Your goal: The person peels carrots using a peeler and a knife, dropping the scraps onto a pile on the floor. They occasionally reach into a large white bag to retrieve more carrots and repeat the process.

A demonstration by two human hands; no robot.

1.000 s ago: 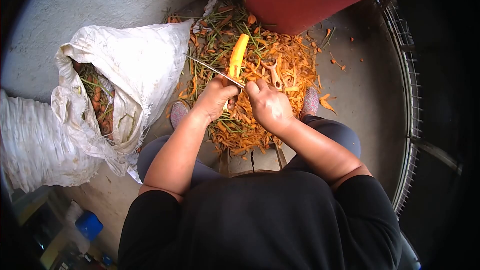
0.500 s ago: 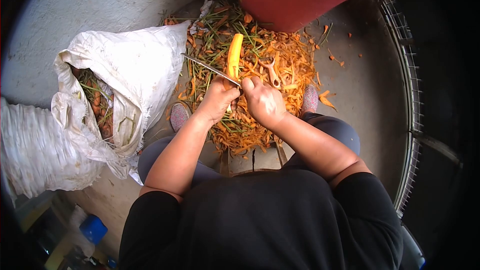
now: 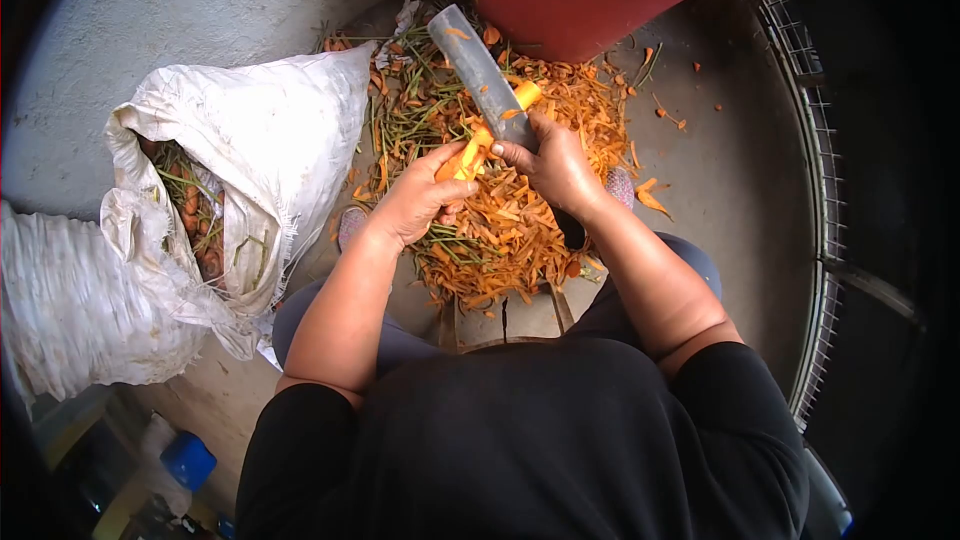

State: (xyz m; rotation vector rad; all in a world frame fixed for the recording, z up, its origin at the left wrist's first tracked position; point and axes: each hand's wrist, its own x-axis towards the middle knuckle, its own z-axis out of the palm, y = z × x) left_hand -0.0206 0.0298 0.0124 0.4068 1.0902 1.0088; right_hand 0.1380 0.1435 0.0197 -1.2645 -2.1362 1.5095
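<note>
My left hand (image 3: 422, 198) is closed around the lower end of a peeled carrot (image 3: 467, 160), bright orange-yellow. My right hand (image 3: 558, 168) grips a broad-bladed knife (image 3: 475, 65) near the base of its blade, and the dark handle shows below the wrist. The flat of the blade points up and left, with bits of orange peel stuck on it. It lies across the carrot, whose far tip sticks out beyond the blade's right side. Beneath both hands spreads a heap of carrot peelings (image 3: 500, 250) mixed with green stems.
A red bin (image 3: 560, 0) stands behind the heap. On the left, a white sack (image 3: 270, 120) gapes open, showing carrots and stems inside, with another white sack (image 3: 90, 300) beside it. Wire mesh (image 3: 825, 170) edges the right side. A blue object (image 3: 187, 458) lies lower left.
The knife has turned from edge-on to showing its broad flat side. The carrot has tilted to the right, and my right hand has shifted slightly right. The peeler seen on the heap is now hidden.
</note>
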